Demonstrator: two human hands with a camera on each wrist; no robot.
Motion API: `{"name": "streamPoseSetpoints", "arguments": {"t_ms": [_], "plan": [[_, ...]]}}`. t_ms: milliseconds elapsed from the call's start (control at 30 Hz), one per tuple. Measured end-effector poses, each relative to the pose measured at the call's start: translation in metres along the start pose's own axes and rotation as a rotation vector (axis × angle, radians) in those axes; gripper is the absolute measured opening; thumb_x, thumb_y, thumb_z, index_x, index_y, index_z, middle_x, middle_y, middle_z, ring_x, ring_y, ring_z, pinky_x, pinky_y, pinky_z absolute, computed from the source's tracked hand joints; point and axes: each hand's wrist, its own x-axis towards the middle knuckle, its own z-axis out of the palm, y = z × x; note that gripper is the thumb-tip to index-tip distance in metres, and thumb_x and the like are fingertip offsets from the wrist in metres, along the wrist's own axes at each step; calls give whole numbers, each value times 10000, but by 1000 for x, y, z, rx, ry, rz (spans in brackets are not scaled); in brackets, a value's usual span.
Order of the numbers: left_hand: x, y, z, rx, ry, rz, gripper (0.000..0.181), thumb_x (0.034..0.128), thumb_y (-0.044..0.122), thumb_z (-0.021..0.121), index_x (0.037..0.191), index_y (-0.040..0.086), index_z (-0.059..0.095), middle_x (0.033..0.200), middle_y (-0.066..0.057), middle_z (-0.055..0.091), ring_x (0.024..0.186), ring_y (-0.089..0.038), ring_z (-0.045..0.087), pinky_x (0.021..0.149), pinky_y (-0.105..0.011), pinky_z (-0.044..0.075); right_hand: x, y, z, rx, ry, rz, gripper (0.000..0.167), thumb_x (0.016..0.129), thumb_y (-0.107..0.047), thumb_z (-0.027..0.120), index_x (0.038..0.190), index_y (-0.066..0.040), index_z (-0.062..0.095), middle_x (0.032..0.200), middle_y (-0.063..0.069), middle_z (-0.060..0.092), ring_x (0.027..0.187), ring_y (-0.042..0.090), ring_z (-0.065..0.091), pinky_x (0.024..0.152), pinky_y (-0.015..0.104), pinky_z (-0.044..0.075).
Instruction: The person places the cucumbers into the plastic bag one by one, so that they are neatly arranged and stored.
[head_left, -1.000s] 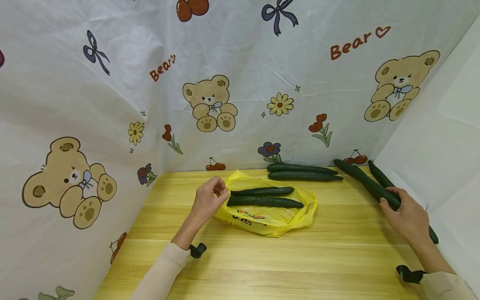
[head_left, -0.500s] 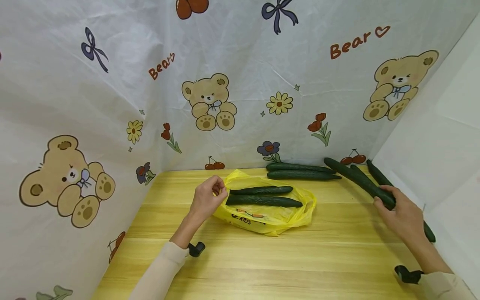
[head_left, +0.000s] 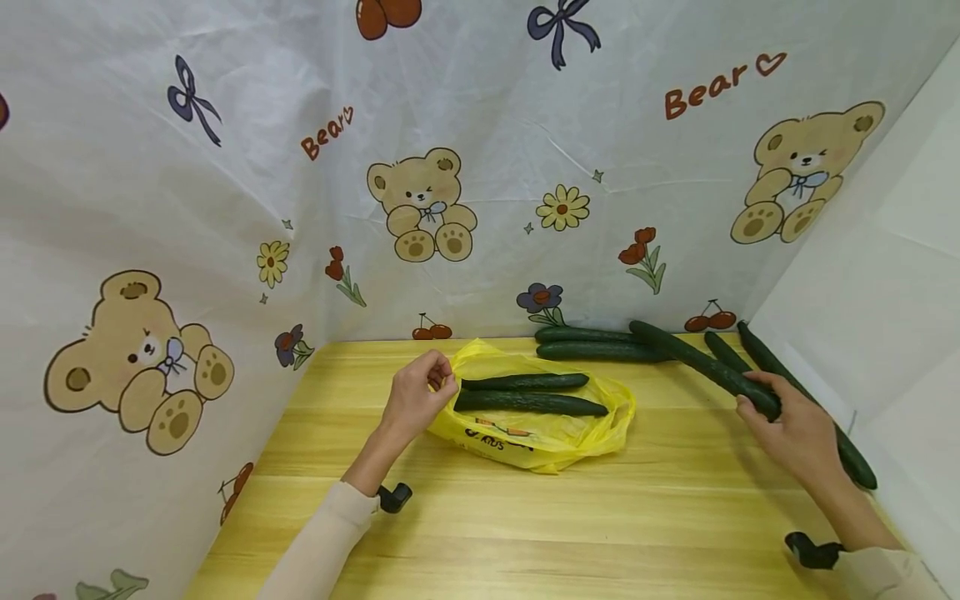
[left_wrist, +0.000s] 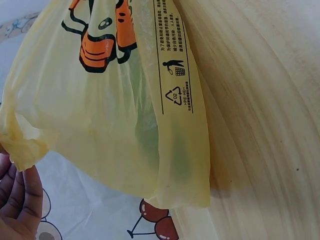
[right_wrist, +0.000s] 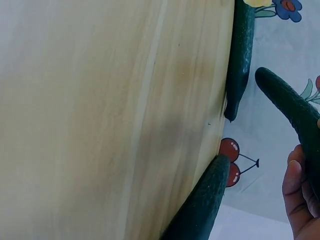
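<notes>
My left hand [head_left: 417,398] pinches the left rim of a yellow plastic bag [head_left: 517,454], which lies with its mouth spread upward. Two cucumbers [head_left: 528,403] lie side by side inside it. In the left wrist view, fingers [left_wrist: 31,195] grip a bunched corner of the bag [left_wrist: 100,130]. My right hand [head_left: 798,429] grips one end of a cucumber [head_left: 708,362], whose far end points to the back left. The right wrist view shows this cucumber [right_wrist: 287,97] lifted off the table, with fingers [right_wrist: 295,185] round it.
Two more cucumbers [head_left: 600,351] lie along the back edge of the wooden table [head_left: 570,533]. Behind my right hand, another pair of cucumbers [head_left: 858,458] lies by the white right wall [head_left: 900,333]. A bear-print sheet [head_left: 495,108] hangs at the back and left.
My right hand has moved left with its cucumber, away from the two cucumbers by the right wall. The left hand keeps its place at the bag's rim.
</notes>
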Motion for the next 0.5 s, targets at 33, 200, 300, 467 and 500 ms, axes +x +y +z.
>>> {"name": "streamPoseSetpoints", "arguments": {"t_ms": [33, 200, 300, 467, 500], "plan": [[0, 0, 0, 1, -1, -1, 53, 941, 124, 704, 978, 106, 670, 847, 27, 671, 717, -62, 624, 676, -232, 573, 0, -2, 0, -1, 0, -3, 444, 1016, -276, 684, 1419, -95, 633, 610, 21, 539, 493, 45, 388, 523, 275, 294], [0, 1, 1, -13, 2, -9, 68, 925, 105, 712, 972, 134, 671, 845, 37, 672, 713, -53, 625, 673, -227, 575, -2, -8, 2, 20, -21, -18, 433, 1022, -277, 684, 1420, -117, 630, 660, 36, 562, 503, 32, 414, 525, 272, 297], [0, 1, 2, -27, 8, -9, 80, 926, 100, 716, 972, 144, 667, 844, 41, 672, 717, -50, 624, 674, -230, 578, -3, -12, 4, 35, -29, -33, 428, 1019, -269, 695, 1421, -135, 634, 685, 29, 575, 510, 30, 418, 526, 271, 297], [1, 1, 3, -38, 21, -8, 94, 924, 90, 725, 971, 145, 665, 838, 47, 668, 714, -44, 615, 669, -227, 572, -2, -18, 5, 70, -52, -36, 438, 1013, -260, 714, 1430, -151, 634, 848, 130, 680, 556, 26, 427, 545, 265, 320], [1, 1, 3, -39, 24, -8, 102, 921, 86, 729, 966, 148, 662, 833, 47, 666, 710, -43, 614, 666, -226, 572, -2, -19, 5, 83, -62, -33, 440, 1016, -261, 713, 1433, -149, 632, 909, 167, 704, 560, 28, 431, 543, 265, 325]]}}
